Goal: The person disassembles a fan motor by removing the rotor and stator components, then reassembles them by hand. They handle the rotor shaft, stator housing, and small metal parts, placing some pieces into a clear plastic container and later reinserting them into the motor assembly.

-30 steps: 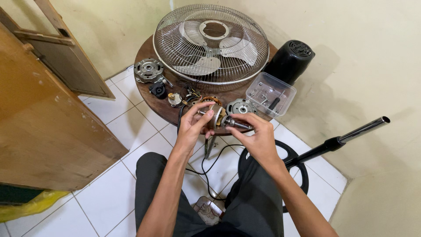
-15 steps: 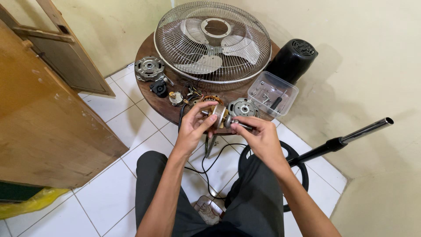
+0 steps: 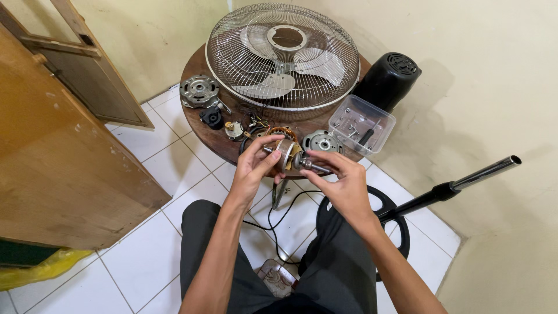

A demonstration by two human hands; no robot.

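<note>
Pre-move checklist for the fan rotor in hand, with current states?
1. Left hand has a grip on the rotor: ok.
2. Right hand pinches the shaft: ok.
3. Rotor held above the round table, apart from the stator winding: ok.
4. End cap lies within reach: ok.
5. Screws in the clear plastic box: cannot tell the count.
6. Black cable crosses the lap: not ok.

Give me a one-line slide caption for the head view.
Both hands, left hand and right hand, hold a fan rotor above a round wooden table.
</note>
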